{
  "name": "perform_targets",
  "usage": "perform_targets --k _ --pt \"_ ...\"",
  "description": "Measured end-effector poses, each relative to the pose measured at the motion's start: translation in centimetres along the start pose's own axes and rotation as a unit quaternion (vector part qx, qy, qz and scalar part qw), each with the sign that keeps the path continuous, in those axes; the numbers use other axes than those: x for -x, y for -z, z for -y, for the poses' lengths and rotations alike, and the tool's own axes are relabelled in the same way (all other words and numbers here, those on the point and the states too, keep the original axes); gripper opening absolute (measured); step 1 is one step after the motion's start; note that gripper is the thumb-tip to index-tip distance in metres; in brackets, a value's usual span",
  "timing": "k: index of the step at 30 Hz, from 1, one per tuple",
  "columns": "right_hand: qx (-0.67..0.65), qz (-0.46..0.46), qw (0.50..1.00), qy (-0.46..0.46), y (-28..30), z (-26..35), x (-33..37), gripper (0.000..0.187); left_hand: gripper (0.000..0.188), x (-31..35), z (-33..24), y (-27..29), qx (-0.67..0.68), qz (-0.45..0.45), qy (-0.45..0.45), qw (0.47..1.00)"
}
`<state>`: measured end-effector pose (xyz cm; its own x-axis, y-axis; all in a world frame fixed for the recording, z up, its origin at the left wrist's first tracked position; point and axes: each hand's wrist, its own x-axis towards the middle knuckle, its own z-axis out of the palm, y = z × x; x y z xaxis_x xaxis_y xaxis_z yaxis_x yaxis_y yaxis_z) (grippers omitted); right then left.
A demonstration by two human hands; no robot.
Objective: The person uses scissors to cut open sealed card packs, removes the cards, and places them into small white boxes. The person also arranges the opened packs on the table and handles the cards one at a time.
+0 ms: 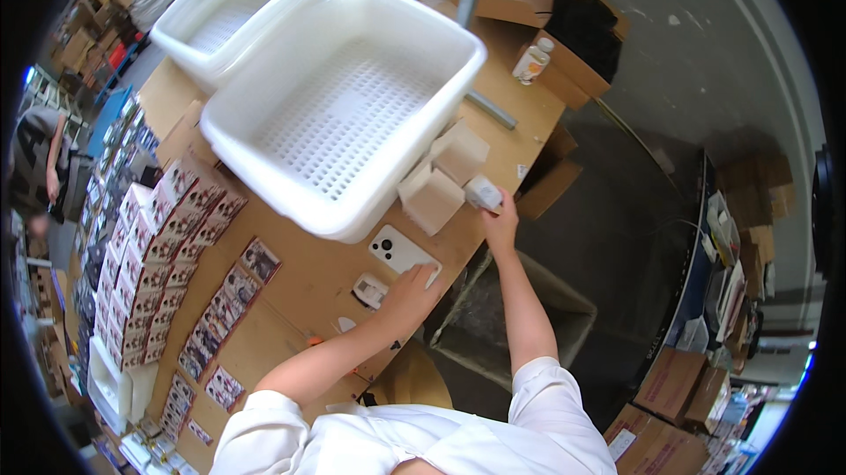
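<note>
Near the table's right edge lies a white smartphone (401,248), its camera bump facing up. My left hand (412,299) is closed over its near end, with the fingertips partly hidden. Beyond it, my right hand (500,226) grips a small white box (483,192) at the table edge. Two open cardboard boxes (434,200) stand just left of that box, against a big white plastic basket. A small white device with a dark screen (370,291) rests next to the phone, left of my left forearm.
The white perforated basket (264,197) fills the middle of the table (291,299), with stacked white baskets (176,43) behind it. Piled printed boxes (150,255) and rows of picture cards (220,303) occupy the left. A grey bin (564,316) is below the right edge; a bottle (531,63) stands far right.
</note>
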<state>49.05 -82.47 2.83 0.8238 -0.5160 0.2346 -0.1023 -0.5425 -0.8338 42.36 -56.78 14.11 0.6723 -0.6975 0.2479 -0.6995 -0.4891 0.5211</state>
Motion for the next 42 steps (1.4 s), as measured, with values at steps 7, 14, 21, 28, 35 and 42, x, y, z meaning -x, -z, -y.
perform_targets --k 7,14,21,28,35,42 --pt "-0.045 0.017 0.999 0.015 -0.9 -3.4 1.6 0.067 0.023 17.3 0.4 6.8 0.02 -0.055 0.156 0.986" --pt "-0.024 -0.217 0.974 0.06 -1.3 4.8 10.4 0.031 0.02 26.8 -0.3 10.6 -0.058 -0.283 0.45 0.845" --pt "-0.095 0.306 0.837 0.444 -14.2 28.2 16.7 0.047 0.023 31.0 -1.7 14.6 -0.112 -0.332 0.487 0.8" --pt "0.068 0.374 0.787 0.487 -33.7 42.7 5.2 0.112 0.024 37.7 -3.4 15.7 -0.094 -0.368 0.532 0.757" --pt "0.128 0.439 0.73 0.508 -37.1 43.2 3.7 0.095 0.022 43.3 -3.7 15.5 -0.057 -0.392 0.574 0.716" --pt "0.112 0.252 0.802 0.529 -21.8 45.3 16.2 0.071 0.024 44.1 -2.6 15.3 0.13 -0.439 0.534 0.711"
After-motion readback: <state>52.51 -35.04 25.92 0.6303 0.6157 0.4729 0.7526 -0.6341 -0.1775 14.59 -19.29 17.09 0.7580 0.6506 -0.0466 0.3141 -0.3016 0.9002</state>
